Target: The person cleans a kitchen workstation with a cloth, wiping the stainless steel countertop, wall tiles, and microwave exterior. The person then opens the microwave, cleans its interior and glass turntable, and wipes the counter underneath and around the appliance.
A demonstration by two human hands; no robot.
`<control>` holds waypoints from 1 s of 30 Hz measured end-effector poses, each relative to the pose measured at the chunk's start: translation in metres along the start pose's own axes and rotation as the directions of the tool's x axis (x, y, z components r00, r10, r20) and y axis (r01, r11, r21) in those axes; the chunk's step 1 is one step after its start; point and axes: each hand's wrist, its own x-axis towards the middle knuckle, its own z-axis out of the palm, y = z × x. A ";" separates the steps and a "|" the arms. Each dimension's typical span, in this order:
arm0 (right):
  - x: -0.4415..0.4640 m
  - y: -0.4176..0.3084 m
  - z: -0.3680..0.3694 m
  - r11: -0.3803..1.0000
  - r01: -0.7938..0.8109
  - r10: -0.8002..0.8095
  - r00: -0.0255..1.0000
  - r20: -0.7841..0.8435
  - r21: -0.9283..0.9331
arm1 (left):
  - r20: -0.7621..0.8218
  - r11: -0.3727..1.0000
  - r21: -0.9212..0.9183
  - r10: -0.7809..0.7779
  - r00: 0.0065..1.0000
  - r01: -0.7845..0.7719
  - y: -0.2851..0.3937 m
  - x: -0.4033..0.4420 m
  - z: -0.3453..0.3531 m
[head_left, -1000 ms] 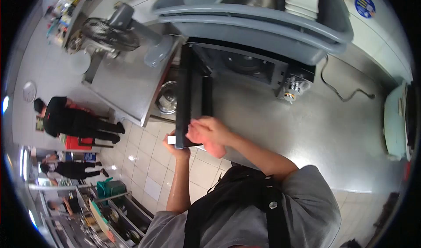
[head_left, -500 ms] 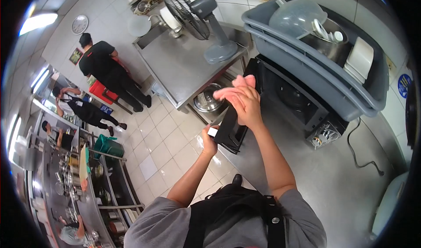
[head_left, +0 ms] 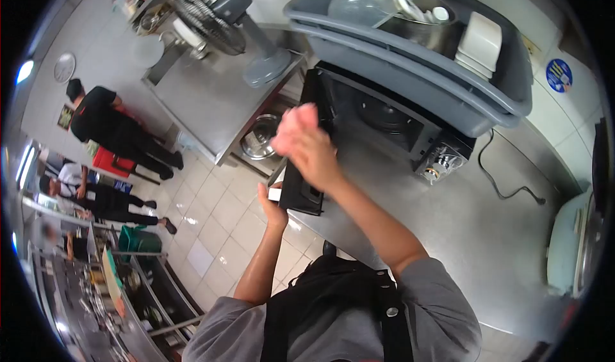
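Note:
A black microwave oven (head_left: 384, 115) sits on the steel counter with its door (head_left: 301, 192) swung open toward me. My left hand (head_left: 274, 208) grips the door at its near outer corner, beside a white piece. A pink cloth (head_left: 296, 128) is bunched in my right hand (head_left: 314, 157), over the outer face of the door; the hand is slightly blurred. Through the oven's opening the round turntable area shows dark. The oven's control panel (head_left: 442, 160) is at its right end.
Stacked grey tubs (head_left: 410, 61) with dishes rest on the oven. A power cord (head_left: 506, 181) lies on the counter (head_left: 416, 234). A fan (head_left: 266, 67) stands on a steel table (head_left: 205, 99) at left. A person in black (head_left: 106, 122) and other people are farther left.
The view tilted and shifted. My right hand with the cloth went from the door's near end up along it, staying on its outer side. My left hand still holds the door.

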 end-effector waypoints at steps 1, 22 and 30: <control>-0.010 -0.008 -0.003 1.000 -0.009 0.011 0.991 0.135 -0.016 | -0.009 1.000 -0.018 0.003 1.000 -0.003 0.005 -0.003 0.007; -0.017 0.077 -0.140 0.188 -0.036 0.022 0.999 -0.033 -0.982 | 0.043 0.964 -0.165 0.221 0.974 -0.211 0.024 0.031 -0.026; -0.027 0.081 -0.153 0.129 -0.066 0.005 0.998 -0.066 -0.990 | 0.031 0.964 -0.205 0.179 0.983 -0.169 0.004 0.061 -0.045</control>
